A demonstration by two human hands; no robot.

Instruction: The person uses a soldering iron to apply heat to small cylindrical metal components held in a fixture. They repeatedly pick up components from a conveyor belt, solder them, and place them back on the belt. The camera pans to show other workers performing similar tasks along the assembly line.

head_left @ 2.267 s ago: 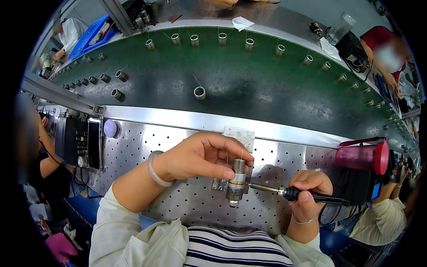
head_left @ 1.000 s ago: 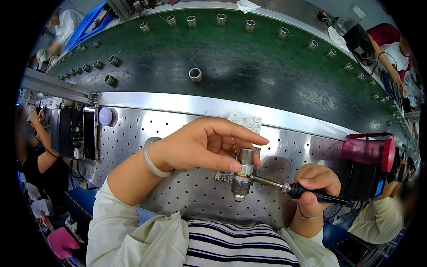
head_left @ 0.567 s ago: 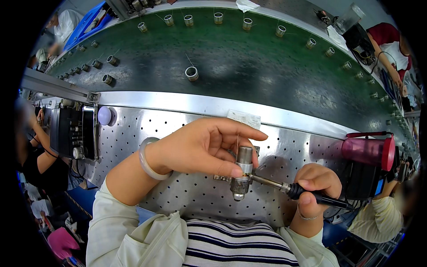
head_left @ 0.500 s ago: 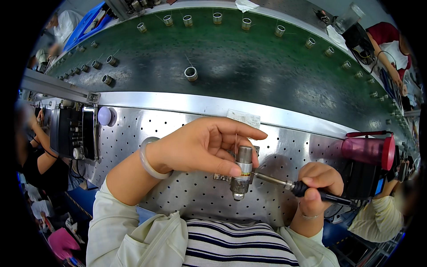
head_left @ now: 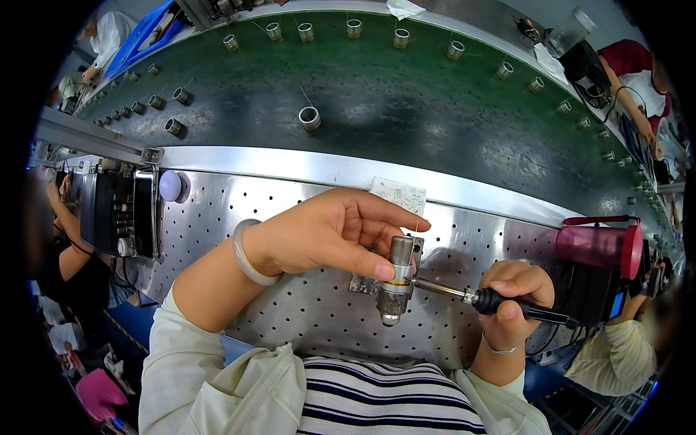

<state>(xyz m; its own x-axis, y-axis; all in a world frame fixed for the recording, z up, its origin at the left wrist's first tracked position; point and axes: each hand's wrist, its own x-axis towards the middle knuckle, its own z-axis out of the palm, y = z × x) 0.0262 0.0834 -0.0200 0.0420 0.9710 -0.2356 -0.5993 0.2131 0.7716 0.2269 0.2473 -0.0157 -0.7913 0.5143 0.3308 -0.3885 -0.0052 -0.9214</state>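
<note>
My left hand [head_left: 308, 235] reaches in over the bench, thumb pressed on a shiny metal ring [head_left: 403, 274] with a yellowish band. That ring sits around a grey metal cylinder post [head_left: 401, 251] with a rounded lower end. The index finger stretches out past the post; other fingertips are partly hidden behind it. A thin wire stands up near the fingers. My right hand [head_left: 516, 286] is closed around the black handle of a soldering iron [head_left: 444, 289]. Its tip meets the ring's right side or lies very close; I cannot tell which.
Beyond the perforated metal bench [head_left: 290, 319] runs a green conveyor belt [head_left: 406, 94] carrying several metal rings with thin wires. A pink cup [head_left: 596, 248] lies on the right, a black control box [head_left: 109, 214] stands on the left beside a lilac knob [head_left: 171, 186]. Other people sit at both sides.
The soldering iron and my right hand have shifted slightly left, with the iron lying a little more level. My left fingers have drawn back slightly from the post. A ring on the belt has barely moved.
</note>
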